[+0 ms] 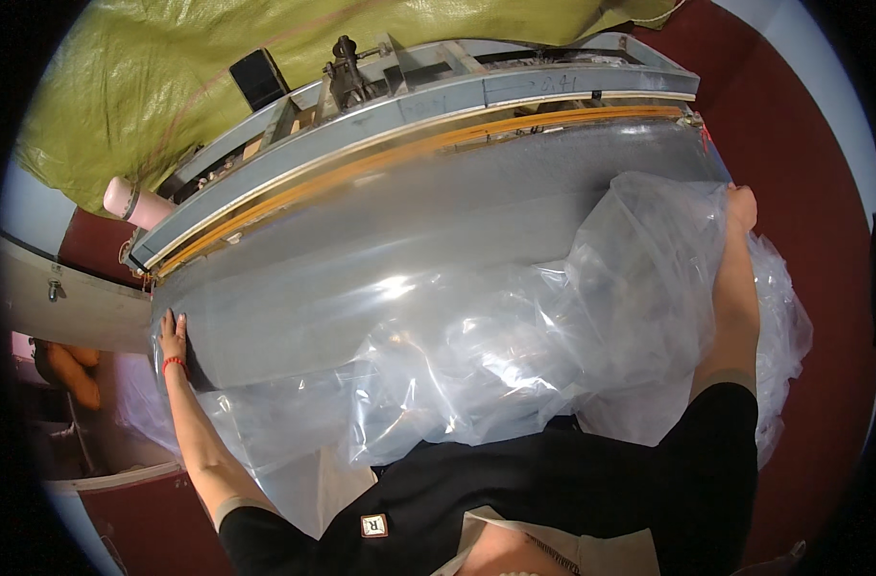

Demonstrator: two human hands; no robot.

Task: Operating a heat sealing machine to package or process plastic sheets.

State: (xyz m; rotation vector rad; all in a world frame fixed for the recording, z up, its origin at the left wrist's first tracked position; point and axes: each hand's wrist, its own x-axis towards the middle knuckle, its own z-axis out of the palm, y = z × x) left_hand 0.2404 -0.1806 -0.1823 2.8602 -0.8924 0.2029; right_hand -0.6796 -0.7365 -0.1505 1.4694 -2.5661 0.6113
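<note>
A wide sheet of clear plastic film (524,346) lies crumpled over the near side of a long grey work surface (361,250). It bunches up toward the right and hangs down in front of my body. At the left end, my left hand (173,338) rests flat with its fingers stretched out over the edge of the surface. At the far right corner, my right hand (742,205) is closed at the film's gathered edge. Its fingertips are partly hidden. Both arms are spread wide.
A grey metal frame (419,104) with an orange strip (409,152) runs along the far side. Behind it spreads a yellow-green tarp (159,96). A pink cylinder (135,202) stands by the left end. More film (781,326) hangs at right above the dark red floor (812,192).
</note>
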